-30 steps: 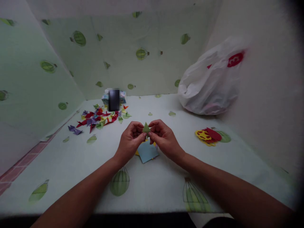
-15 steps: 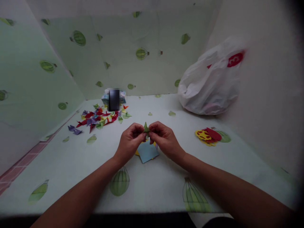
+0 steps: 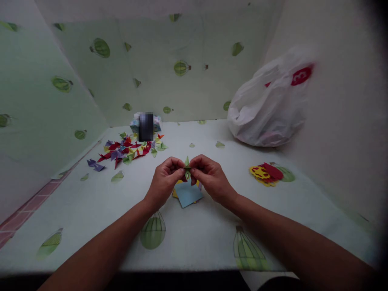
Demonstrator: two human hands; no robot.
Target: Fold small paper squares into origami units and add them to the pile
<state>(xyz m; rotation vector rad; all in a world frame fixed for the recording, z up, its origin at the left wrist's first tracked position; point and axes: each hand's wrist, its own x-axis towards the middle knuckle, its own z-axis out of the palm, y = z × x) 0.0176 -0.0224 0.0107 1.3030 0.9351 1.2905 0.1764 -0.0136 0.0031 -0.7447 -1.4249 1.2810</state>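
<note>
Both hands pinch a small, pointed, folded green paper.

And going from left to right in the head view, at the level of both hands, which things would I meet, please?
Separate purple origami piece → pile of colourful origami pieces → left hand → green origami piece → right hand → yellow cut-out → red cut-out.
</note>
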